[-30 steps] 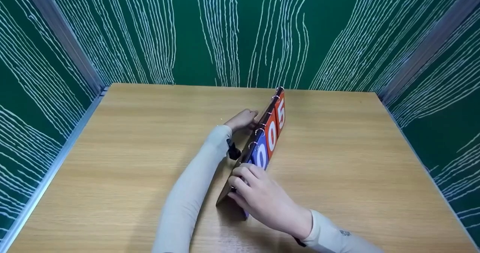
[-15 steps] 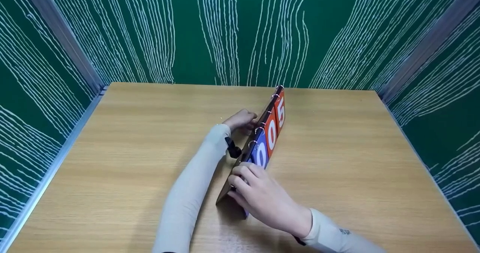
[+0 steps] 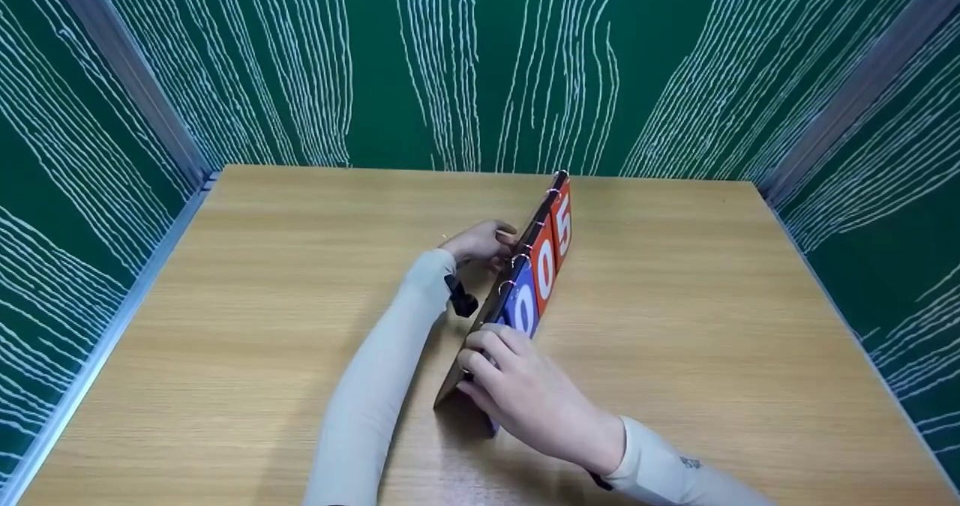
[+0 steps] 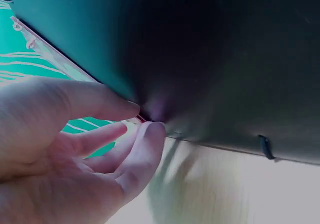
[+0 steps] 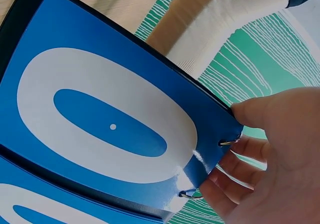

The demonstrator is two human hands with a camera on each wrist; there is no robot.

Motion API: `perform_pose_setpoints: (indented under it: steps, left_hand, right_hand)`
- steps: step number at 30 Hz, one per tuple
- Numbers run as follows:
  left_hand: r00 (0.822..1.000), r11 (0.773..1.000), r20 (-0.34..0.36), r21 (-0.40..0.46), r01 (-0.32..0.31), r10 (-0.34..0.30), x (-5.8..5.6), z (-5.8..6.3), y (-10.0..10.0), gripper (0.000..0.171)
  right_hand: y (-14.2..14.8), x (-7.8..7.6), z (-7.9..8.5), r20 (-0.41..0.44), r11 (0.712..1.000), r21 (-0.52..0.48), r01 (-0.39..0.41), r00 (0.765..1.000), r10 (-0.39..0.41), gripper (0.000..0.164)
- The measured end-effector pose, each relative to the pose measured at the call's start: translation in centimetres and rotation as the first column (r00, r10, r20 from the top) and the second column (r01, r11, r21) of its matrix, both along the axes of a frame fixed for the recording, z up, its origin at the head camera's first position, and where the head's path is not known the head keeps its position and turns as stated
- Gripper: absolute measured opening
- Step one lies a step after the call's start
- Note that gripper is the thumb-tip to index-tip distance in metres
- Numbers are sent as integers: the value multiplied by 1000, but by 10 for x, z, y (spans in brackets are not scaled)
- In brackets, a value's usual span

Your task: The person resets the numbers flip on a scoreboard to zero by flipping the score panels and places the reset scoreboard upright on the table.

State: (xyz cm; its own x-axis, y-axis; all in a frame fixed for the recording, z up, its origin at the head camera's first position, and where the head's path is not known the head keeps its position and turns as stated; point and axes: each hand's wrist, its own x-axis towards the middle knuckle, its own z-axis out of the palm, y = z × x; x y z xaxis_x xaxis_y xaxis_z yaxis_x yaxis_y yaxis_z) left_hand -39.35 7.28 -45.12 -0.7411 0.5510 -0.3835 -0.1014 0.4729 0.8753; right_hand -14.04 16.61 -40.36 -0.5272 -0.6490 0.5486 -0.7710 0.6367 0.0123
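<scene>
A tent-shaped flip scoreboard [image 3: 543, 273] stands lengthwise on the table, its ring-bound red and blue number cards facing right. My right hand [image 3: 536, 401] holds its near top corner, thumb on one side and fingers by the rings. In the right wrist view, a blue card [image 5: 150, 76] with a white 0 lies flat against the board beside that hand. Behind the board, my left hand [image 3: 478, 242] is partly hidden. The left wrist view shows thumb and index finger pinching a thin reddish card edge [image 4: 141, 118] at the border of the dark back panel [image 4: 225, 74].
The wooden table [image 3: 300, 266] extends on both sides of the scoreboard. Green walls [image 3: 375, 71] with white wavy lines enclose it at the back and sides. A black wrist camera [image 3: 461, 296] sits close to the board's back.
My left hand has turned slightly and drawn a little to the left, its fingers showing more apart. The right hand and scoreboard stay in place.
</scene>
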Motion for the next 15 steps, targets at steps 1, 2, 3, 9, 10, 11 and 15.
perform_pose_setpoints:
  steps: [1,2,3,9,10,11,15]
  left_hand:
    - [1000,1000,-4,2,-4,4,0,-1,0,55]
    - [1000,1000,-5,5,-10,10,0,-2,0,55]
    - [1000,1000,-10,5,-18,18,0,-3,0,54]
    - [997,997,-24,-6,-80,79,-1,-5,2,48]
    - [996,996,-26,-5,-87,87,0,-5,2,48]
    - [995,996,-29,-2,-94,94,0,-6,2,47]
    - [992,994,-64,12,-110,110,-1,-7,2,44]
  right_hand:
    - [0,0,0,0,1000,-1,1,1000,-1,22]
    - [0,0,0,3,1000,1,4,1000,-4,21]
    - [0,1,0,5,1000,3,9,1000,-9,21]
    - [0,2,1,20,1000,6,19,1000,-19,21]
    - [0,2,1,22,1000,5,19,1000,-19,21]
    - [0,2,1,22,1000,5,19,1000,-19,22]
    - [-1,2,2,12,1000,3,14,1000,-14,22]
